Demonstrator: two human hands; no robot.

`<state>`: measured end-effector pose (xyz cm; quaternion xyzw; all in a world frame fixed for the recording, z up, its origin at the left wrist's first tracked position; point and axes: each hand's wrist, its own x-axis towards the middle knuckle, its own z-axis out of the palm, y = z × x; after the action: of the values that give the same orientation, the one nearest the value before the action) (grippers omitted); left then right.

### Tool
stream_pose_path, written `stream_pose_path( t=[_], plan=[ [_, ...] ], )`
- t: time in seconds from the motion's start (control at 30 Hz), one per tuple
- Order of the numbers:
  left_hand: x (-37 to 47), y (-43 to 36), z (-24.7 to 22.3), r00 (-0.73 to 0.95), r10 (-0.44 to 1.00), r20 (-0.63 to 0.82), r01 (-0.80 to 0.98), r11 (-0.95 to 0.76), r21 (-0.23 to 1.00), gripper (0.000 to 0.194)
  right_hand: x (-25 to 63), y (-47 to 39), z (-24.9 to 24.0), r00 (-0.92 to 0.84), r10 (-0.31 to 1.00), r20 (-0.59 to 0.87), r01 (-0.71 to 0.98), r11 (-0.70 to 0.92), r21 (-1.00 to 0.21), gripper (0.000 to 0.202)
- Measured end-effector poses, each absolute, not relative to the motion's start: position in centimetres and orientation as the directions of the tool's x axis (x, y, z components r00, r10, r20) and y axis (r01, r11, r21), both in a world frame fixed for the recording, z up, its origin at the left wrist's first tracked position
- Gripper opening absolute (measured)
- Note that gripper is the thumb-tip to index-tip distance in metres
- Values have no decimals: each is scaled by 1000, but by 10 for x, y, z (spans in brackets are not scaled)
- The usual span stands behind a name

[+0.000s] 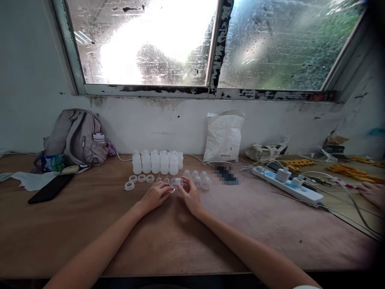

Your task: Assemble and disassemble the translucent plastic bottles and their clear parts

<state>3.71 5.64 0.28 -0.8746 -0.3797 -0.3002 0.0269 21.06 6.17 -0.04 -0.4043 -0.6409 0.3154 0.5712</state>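
Observation:
My left hand is closed, with its fingertips at a clear silicone bottle nipple. My right hand pinches a translucent collar ring just beside it; the fingers partly cover both pieces. Several clear nipples stand in a row behind my left fingertips. To the left lie several white collar rings. Behind them, frosted baby bottles stand upright in rows. Right of my right hand are several translucent domed caps.
A black phone and a grey backpack are at the left. A white plastic bag leans on the wall. A power strip with cables lies at the right, near yellow parts and another person's hand.

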Motion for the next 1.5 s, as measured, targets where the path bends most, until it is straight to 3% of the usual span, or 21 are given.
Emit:
stream_pose_path(
  t=[0.17, 0.37, 0.5, 0.63, 0.73, 0.87, 1.0, 1.1, 1.17, 1.33, 1.5],
  plan=[
    [44, 48, 4, 639, 603, 478, 576, -786, 222, 26, 211, 59, -3, -133, 814, 565, 204, 580, -788, 31],
    [38, 46, 10, 715, 540, 445, 515, -836, 187, 24, 210, 62, -5, -209, 810, 548, 294, 587, -754, 33],
    [29, 47, 13, 645, 587, 489, 608, -782, 137, 29, 214, 65, -6, -290, 813, 505, 319, 580, -750, 40],
    [23, 50, 11, 569, 632, 526, 708, -702, 76, 33, 218, 67, -8, -450, 777, 440, 433, 621, -654, 46],
    [24, 52, 8, 571, 641, 512, 717, -693, 68, 28, 217, 66, -7, -479, 759, 440, 477, 646, -596, 39],
    [30, 51, 7, 579, 641, 504, 705, -704, 85, 23, 216, 66, -5, -381, 773, 508, 508, 634, -584, 12],
    [34, 46, 12, 575, 615, 539, 646, -746, 162, 26, 216, 69, -5, -292, 811, 506, 403, 585, -704, 17],
    [36, 43, 15, 590, 608, 531, 578, -777, 248, 38, 214, 70, -7, -297, 871, 393, 222, 463, -858, 25],
    [38, 42, 13, 565, 638, 523, 555, -763, 331, 34, 212, 70, -6, -313, 899, 305, 120, 357, -927, 28],
    [47, 47, 4, 319, 792, 521, 524, -605, 599, 22, 211, 64, 0, -293, 933, 211, -88, 193, -977, 29],
    [52, 50, -1, 182, 857, 482, 482, -505, 716, 18, 210, 59, 1, -347, 876, 335, 77, 382, -921, 26]
  ],
)
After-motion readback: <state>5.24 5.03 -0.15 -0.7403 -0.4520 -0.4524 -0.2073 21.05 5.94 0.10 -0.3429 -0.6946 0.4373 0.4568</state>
